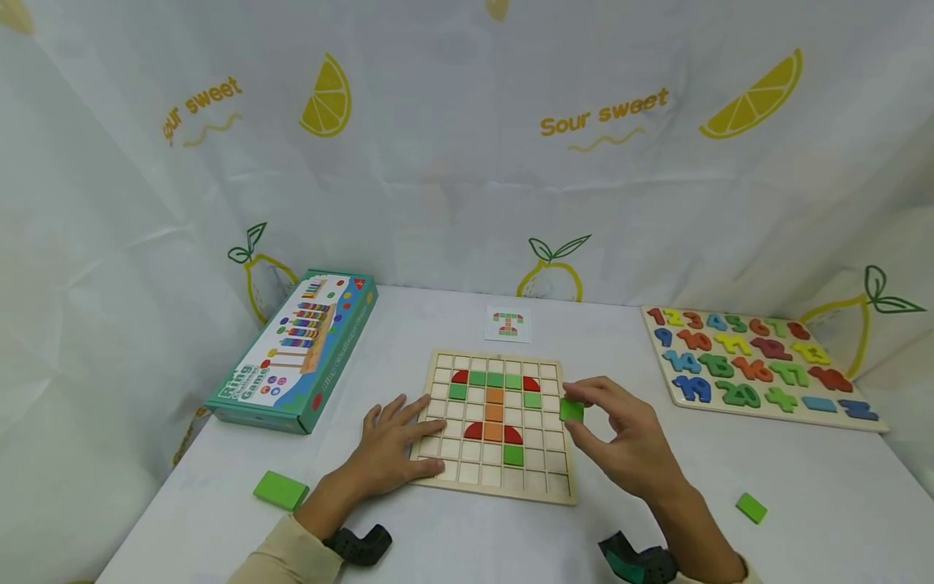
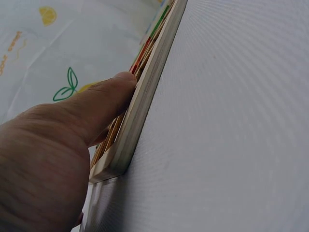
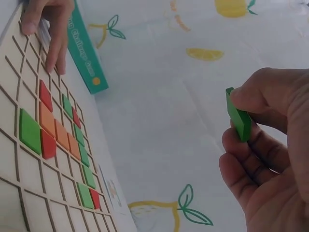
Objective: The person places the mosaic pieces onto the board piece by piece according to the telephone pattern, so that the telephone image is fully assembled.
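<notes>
A wooden grid board [image 1: 536, 483] lies flat on the table, with green squares, orange squares and red rounded pieces set in some of its cells. My left hand [image 1: 390, 446] rests on the board's left edge with fingers spread; in the left wrist view the thumb [image 2: 108, 94] presses on the rim. Between thumb and fingers my right hand [image 1: 627, 434] pinches a green square tile [image 1: 572, 410], held up by the board's right edge. The right wrist view shows that green tile [image 3: 239, 116] side-on, apart from the board.
A small pattern card [image 1: 507, 324] lies behind the board. At the left stands a game box [image 1: 292, 349], with a green block [image 1: 280, 490] in front of it. A number puzzle board [image 1: 759, 365] lies at the right, and another green tile [image 1: 751, 508] near the right arm.
</notes>
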Demonstrator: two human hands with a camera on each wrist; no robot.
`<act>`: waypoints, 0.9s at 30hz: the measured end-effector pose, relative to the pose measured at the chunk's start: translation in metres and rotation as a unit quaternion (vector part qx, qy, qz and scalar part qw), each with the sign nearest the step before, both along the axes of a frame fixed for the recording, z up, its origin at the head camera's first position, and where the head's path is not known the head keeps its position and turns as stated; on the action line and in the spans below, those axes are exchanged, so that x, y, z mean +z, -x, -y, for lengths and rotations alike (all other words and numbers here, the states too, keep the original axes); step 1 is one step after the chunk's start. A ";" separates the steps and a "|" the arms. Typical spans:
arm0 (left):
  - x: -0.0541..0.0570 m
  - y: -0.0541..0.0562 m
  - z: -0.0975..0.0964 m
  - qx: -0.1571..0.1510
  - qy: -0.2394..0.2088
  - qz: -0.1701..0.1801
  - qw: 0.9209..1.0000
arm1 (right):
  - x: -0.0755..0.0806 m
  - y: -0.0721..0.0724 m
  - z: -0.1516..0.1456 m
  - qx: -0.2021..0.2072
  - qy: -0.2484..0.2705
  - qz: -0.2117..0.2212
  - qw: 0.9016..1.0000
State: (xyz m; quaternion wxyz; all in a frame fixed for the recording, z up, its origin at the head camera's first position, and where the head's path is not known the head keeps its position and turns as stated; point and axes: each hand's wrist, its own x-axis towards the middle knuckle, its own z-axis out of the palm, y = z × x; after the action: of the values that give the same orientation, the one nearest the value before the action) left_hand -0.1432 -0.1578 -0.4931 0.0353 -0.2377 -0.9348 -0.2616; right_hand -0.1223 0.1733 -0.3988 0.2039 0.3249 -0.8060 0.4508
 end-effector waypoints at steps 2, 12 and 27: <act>0.001 0.000 0.000 0.000 0.002 0.001 1.000 | -0.003 0.001 0.007 0.004 0.001 0.005 1.000; 0.002 0.001 0.000 0.005 0.011 0.008 1.000 | -0.032 0.008 0.043 0.019 -0.004 0.010 1.000; 0.002 0.000 -0.001 0.004 0.006 0.003 1.000 | -0.075 0.016 0.065 0.036 -0.019 0.008 0.999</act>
State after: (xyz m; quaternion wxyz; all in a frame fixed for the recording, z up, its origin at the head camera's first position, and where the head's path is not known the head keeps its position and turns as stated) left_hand -0.1435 -0.1567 -0.4916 0.0324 -0.2336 -0.9374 -0.2563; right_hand -0.1381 0.1084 -0.4734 0.1748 0.3542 -0.8037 0.4449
